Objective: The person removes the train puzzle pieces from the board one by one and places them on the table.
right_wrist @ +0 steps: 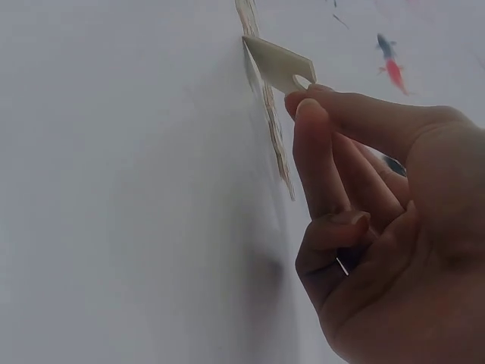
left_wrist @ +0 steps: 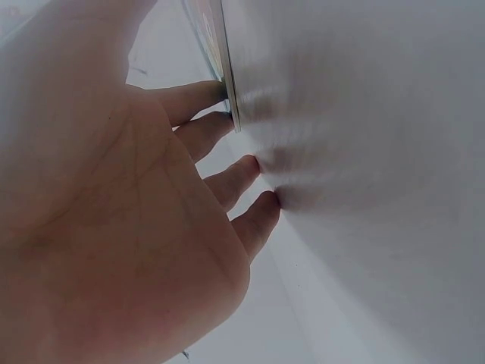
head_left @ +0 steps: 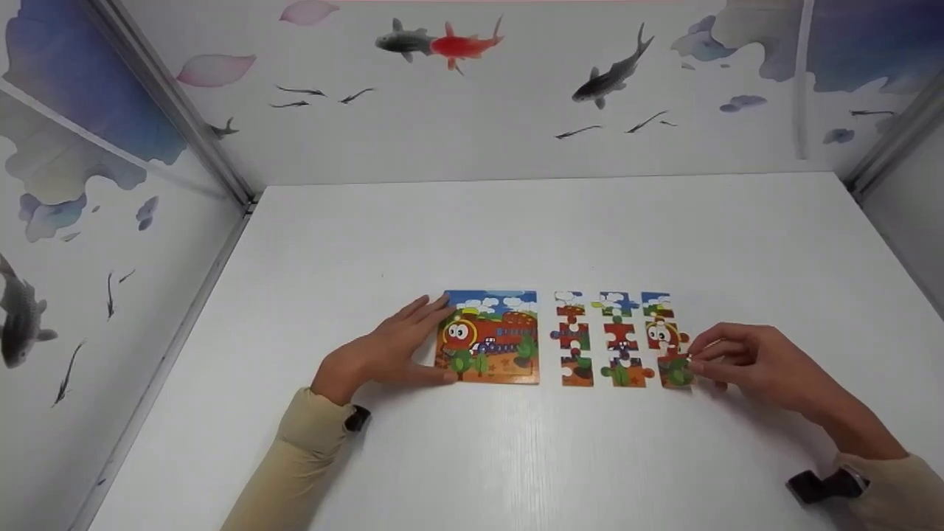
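A framed train picture board (head_left: 490, 339) lies flat on the white table. At its left side my left hand (head_left: 391, 346) touches it, fingers extended along the edge and thumb at the lower corner. The left wrist view shows fingertips (left_wrist: 220, 91) against the thin board edge. To the right of the board, jigsaw pieces stand in three columns, such as a train-face piece (head_left: 661, 335) and a cactus piece (head_left: 627, 372). My right hand (head_left: 759, 365) pinches the bottom right jigsaw piece (right_wrist: 280, 64) between thumb and forefinger. That piece is tilted, with its plain back showing.
The white table (head_left: 472, 457) spreads around the puzzle. Behind it rises a back wall (head_left: 501, 147) printed with fish, and a side wall (head_left: 147, 280) bounds the left. Black wrist straps (head_left: 826, 487) sit on the sleeves.
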Tool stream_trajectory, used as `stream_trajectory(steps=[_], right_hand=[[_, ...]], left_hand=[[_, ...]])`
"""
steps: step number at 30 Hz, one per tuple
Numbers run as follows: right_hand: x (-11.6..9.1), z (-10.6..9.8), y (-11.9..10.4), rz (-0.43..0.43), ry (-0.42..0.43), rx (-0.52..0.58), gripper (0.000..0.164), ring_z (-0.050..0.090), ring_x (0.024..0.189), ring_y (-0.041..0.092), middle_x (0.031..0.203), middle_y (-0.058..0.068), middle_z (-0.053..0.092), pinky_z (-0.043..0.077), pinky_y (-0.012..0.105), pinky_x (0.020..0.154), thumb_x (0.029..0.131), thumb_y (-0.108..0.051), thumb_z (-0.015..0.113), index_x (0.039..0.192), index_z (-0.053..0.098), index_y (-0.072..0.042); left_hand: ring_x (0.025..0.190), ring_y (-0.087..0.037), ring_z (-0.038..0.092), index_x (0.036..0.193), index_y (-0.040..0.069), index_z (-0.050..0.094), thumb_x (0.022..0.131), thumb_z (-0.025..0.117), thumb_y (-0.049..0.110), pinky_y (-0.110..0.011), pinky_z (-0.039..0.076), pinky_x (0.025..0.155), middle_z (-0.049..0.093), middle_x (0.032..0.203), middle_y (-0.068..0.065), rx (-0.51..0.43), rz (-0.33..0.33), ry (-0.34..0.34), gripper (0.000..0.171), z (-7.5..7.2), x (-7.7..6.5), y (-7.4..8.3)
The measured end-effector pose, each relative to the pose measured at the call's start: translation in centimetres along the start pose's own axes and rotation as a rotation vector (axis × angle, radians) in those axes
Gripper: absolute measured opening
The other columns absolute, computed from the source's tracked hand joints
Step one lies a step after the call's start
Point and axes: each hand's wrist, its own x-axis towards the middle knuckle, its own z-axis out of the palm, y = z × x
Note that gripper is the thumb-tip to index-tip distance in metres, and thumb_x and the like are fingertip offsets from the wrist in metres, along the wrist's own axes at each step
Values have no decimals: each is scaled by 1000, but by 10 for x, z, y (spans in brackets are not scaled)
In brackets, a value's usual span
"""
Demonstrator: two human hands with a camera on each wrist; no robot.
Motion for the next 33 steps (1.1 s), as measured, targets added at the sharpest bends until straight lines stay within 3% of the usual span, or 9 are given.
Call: stream_trajectory(steps=[7, 12, 17, 33], right_hand=[[2, -1, -2, -33, 6, -108, 23, 73, 90, 7, 106, -1, 83, 56, 22, 73, 100, -30, 81, 117, 77, -16], [3, 1, -7, -30, 32, -178, 19, 66, 86, 9, 97, -3, 78, 53, 21, 73, 98, -33, 83, 112, 79, -21], [6, 4, -11, -22, 29, -207, 20, 58, 83, 13, 92, 1, 69, 49, 22, 68, 96, -35, 84, 110, 80, -22], [9, 4, -12, -5, 32, -243, 17, 57, 83, 14, 93, 0, 69, 49, 23, 67, 96, -30, 85, 110, 80, -21]], left_hand=[[172, -31, 1, 174, 19, 24, 94, 80, 59, -62, 16, 137, 10, 185, 2, -6, 3, 0, 106, 0, -1, -1], [173, -29, 1, 175, 21, 23, 94, 79, 59, -61, 16, 138, 9, 185, 3, -4, -9, 1, 106, 0, -2, -1], [173, -27, 0, 175, 23, 23, 93, 80, 60, -61, 16, 138, 9, 185, 5, -3, -31, 1, 106, 0, -2, 0], [173, -29, 2, 175, 21, 24, 93, 81, 57, -59, 16, 138, 11, 185, 3, -6, -24, 3, 106, 0, -3, 3]])
